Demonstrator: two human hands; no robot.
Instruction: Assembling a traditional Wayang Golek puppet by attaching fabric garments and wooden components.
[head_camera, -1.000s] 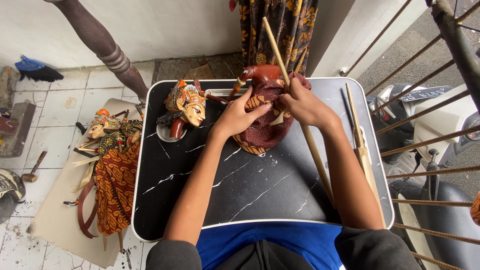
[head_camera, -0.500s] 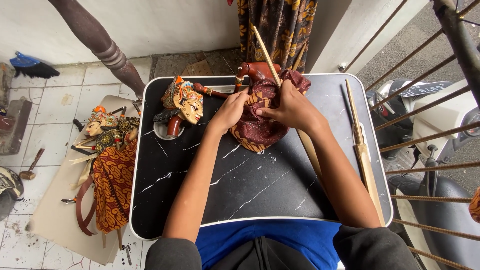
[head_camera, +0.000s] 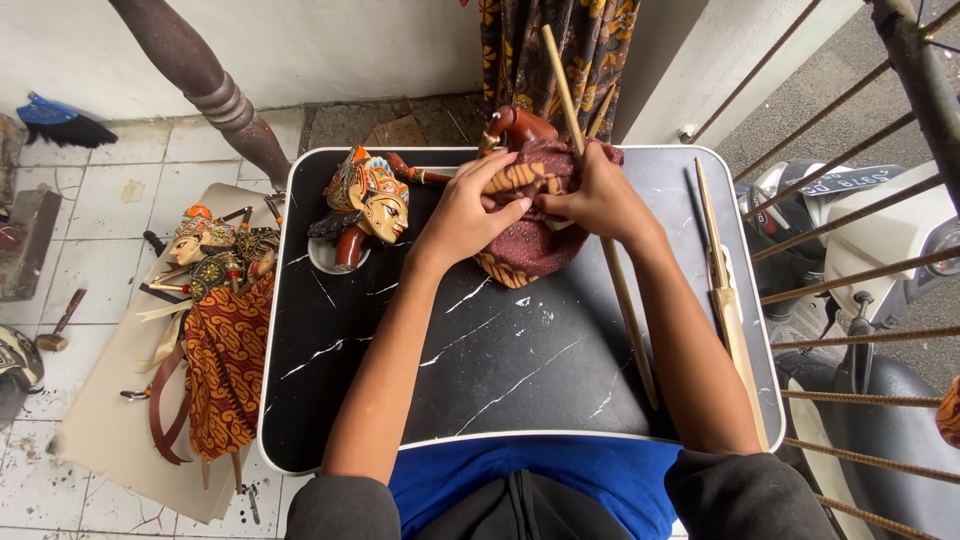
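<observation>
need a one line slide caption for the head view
Both hands, left and right, grip a puppet's maroon cloth around a wooden rod on a black tray table.

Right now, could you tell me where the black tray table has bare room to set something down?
The tray table is bare between the forearms, below the maroon cloth bundle, and along its left edge below the puppet head. The far edge is crowded with both hands, and sticks line the right.

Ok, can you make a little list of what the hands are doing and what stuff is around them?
left hand: pressing on the dark red patterned cloth
right hand: gripping the same cloth, beside the long wooden rod
puppet head: painted, lying at the tray's left
tray: black, marbled
wooden stick: lying at the tray's right
floor puppet: on a board, left
</observation>
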